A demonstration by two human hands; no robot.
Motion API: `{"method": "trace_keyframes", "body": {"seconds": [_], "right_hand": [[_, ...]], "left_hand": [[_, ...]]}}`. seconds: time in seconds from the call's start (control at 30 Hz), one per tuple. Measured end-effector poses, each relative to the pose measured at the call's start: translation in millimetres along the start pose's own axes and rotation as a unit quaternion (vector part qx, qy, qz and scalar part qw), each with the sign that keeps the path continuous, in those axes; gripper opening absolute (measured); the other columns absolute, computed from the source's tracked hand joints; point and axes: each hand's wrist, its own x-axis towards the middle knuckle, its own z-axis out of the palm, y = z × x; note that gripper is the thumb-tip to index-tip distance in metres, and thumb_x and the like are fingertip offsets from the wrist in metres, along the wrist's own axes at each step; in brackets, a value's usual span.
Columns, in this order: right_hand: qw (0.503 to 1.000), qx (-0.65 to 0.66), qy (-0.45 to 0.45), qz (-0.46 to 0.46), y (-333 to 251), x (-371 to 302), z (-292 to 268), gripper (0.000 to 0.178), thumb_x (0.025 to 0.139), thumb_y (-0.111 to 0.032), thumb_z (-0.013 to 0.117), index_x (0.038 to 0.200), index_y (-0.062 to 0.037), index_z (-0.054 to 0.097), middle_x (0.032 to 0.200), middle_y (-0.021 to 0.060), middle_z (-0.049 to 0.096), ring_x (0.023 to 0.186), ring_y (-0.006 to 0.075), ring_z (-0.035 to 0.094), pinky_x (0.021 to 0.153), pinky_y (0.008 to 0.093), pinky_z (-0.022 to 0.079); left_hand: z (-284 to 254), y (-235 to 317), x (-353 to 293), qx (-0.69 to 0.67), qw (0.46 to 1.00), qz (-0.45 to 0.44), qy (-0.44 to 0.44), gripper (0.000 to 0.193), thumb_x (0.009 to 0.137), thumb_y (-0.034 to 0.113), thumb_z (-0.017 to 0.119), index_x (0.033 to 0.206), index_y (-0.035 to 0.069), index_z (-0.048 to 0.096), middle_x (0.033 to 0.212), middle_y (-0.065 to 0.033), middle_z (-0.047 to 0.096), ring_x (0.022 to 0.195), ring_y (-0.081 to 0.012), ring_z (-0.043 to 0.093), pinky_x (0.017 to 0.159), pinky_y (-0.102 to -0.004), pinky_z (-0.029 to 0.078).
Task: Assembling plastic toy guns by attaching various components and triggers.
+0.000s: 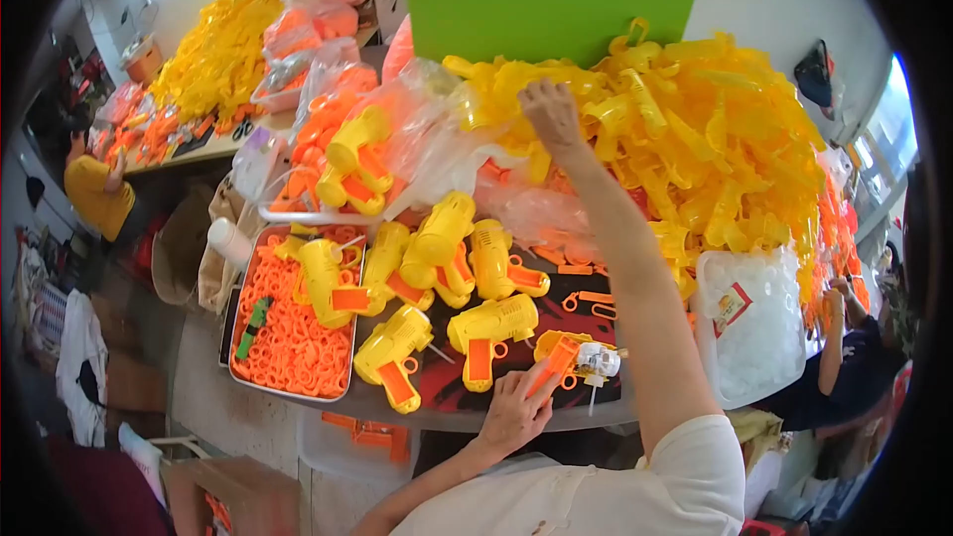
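Observation:
My left hand [514, 411] is closed on the orange grip of a half-built toy gun [598, 361] at the table's near edge. Its yellow shell half lies open, with a white and clear mechanism and a thin white stem showing. My right arm stretches far forward. At its end my right hand [552, 115] is at the front of a large heap of yellow plastic shells [695, 139]; its fingertips are turned down and hidden. Several yellow toy guns with orange grips, such as this one [493, 328], lie left of my left hand.
At left a tray of orange rings [288, 337] holds a green tool [254, 328]. A white tub of clear parts [754, 337] stands right. Plastic bags [437, 129] lie behind the guns, before a green panel [556, 0]. Other people sit far left [99, 189] and right [854, 367].

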Motion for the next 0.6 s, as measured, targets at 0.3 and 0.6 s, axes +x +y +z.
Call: {"method": "trace_keyframes", "body": {"seconds": [0.3,0.6], "right_hand": [[0.848,0.446,0.207,0.198,4,-83,-148,0.016,0.084,-0.002,0.064,0.100,-0.0020,0.066,0.092,0.0058,0.068,0.087,0.0157,0.064,0.082,0.0295,0.048],[0.477,0.803,-0.070,0.350,-22,-258,-219,0.020,0.092,-0.017,0.063,0.099,0.0012,0.065,0.089,0.0041,0.067,0.078,0.0105,0.062,0.076,0.0244,0.049]], "left_hand": [[-9,-8,10,-0.143,0.988,0.016,0.060,0.063,0.073,0.016,0.073,0.132,0.006,0.051,0.133,-0.0204,0.045,0.120,-0.0373,0.045,0.101,-0.0442,0.037],[-92,21,133,0.036,0.984,0.170,0.047,0.073,0.079,0.032,0.073,0.139,0.005,0.042,0.127,-0.0137,0.048,0.116,-0.0332,0.046,0.100,-0.0442,0.036]]}}
